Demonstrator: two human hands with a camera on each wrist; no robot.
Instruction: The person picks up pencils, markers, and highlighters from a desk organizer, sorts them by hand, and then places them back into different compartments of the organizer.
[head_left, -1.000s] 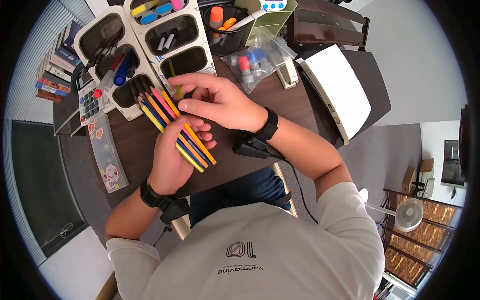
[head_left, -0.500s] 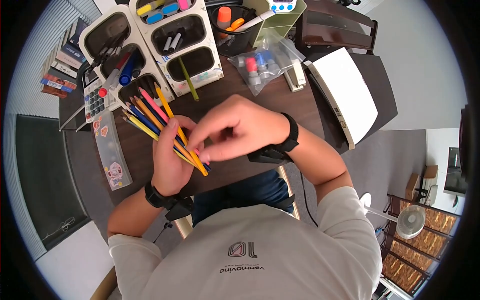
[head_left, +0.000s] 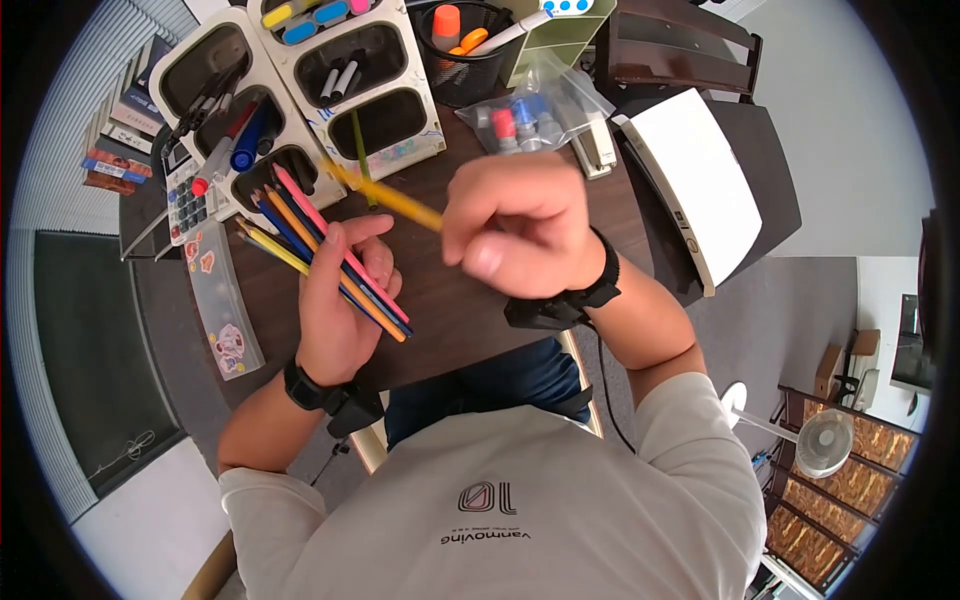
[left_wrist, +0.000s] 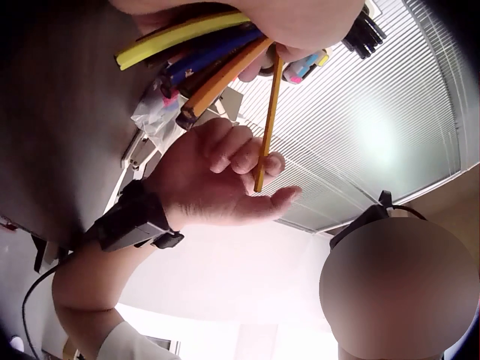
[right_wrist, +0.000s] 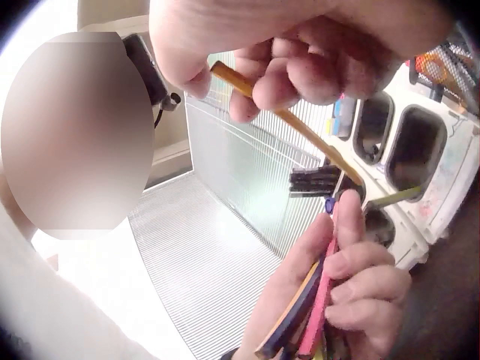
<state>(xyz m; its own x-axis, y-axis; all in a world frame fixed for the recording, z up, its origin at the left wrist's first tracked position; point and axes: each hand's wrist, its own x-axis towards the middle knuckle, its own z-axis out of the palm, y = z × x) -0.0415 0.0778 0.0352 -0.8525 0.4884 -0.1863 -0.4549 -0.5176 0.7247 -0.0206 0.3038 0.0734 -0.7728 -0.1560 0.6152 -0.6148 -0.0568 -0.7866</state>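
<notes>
One bare left hand (head_left: 340, 312), one bare right hand (head_left: 552, 215), one lone yellow-orange pencil (left_wrist: 271, 116), one multicoloured pencil bundle (head_left: 296, 222) too overlapped to count, one slim green stick (head_left: 362, 155) and two white-and-black pens (head_left: 346, 76) show.

Slim yellow-orange wooden pencil (head_left: 395, 203), blurred in the head view, pinched near its blunt end in the right hand (head_left: 530, 222), slanting away. Fanned bundle of pink, orange, dark-blue and yellow wooden pencils (head_left: 290, 225) gripped in the left hand (head_left: 342, 305), tips forward.
</notes>
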